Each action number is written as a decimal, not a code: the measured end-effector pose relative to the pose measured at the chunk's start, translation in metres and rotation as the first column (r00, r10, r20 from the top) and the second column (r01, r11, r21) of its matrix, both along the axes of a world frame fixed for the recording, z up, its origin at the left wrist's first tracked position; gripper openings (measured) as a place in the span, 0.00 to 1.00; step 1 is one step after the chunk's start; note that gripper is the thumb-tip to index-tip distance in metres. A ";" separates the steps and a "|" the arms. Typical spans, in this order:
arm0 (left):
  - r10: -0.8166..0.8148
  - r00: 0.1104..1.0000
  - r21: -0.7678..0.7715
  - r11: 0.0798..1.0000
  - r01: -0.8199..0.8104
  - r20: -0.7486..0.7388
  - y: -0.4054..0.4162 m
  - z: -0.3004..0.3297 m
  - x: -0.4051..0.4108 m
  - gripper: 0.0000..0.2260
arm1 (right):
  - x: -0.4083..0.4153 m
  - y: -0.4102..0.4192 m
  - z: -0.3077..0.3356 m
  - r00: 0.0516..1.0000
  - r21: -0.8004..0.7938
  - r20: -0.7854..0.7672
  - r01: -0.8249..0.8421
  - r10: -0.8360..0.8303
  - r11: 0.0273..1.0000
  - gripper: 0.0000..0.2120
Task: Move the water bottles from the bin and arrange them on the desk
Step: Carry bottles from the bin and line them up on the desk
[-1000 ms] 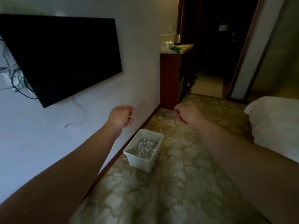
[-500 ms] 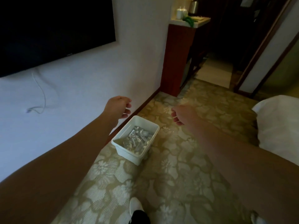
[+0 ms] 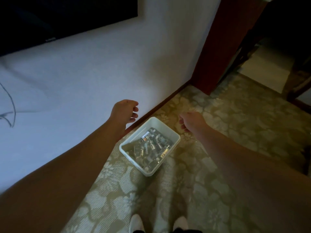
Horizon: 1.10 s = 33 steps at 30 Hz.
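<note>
Below, white bin point(image 3: 175, 137) of bottles point(image 3: 149, 148) on carpet point(image 3: 235, 128) beside wall point(image 3: 101, 81); left hand point(image 3: 124, 111), right hand point(image 3: 191, 121) loosely curled, empty.

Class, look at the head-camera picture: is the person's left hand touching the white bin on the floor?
Apart. The head view shows the left hand up beside the wall, with baseboard and carpet visible between its fingers and the rim of the bin; the bottles lie inside.

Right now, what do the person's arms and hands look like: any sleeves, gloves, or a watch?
Both forearms are bare with no sleeve in view. The left hand and right hand wear no gloves, and no rings, watch or wristband are visible. No markings can be made out in the dim light.
</note>
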<state>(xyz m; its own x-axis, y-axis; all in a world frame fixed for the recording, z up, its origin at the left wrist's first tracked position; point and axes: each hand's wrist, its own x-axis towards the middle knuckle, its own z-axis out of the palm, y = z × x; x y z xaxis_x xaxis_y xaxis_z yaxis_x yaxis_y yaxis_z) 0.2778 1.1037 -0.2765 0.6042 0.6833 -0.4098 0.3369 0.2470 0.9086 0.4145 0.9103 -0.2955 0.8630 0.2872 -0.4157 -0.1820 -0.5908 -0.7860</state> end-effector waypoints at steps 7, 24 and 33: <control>0.138 0.984 -0.178 0.972 -0.156 -0.111 0.014 -0.066 0.074 0.08 | 0.092 0.050 -0.072 0.978 -0.098 -0.127 -0.176 0.163 0.979 0.10; 0.422 0.842 -0.249 0.822 -0.511 -0.336 0.057 -0.307 0.188 0.04 | 0.249 0.121 -0.328 0.807 -0.243 -0.401 -0.550 0.434 0.799 0.10; 0.239 0.852 -0.284 0.872 -0.400 -0.467 0.055 -0.482 0.173 0.07 | 0.232 0.123 -0.490 0.732 -0.340 -0.382 -0.679 0.564 0.651 0.12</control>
<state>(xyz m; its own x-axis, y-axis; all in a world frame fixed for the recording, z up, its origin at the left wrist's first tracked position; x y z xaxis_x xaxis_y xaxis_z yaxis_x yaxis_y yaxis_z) 0.4511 1.1587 -0.7583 0.1026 0.5645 -0.8190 0.4963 0.6845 0.5340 0.6461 1.0338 -0.7860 0.4134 0.4622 -0.7845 0.2228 -0.8867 -0.4051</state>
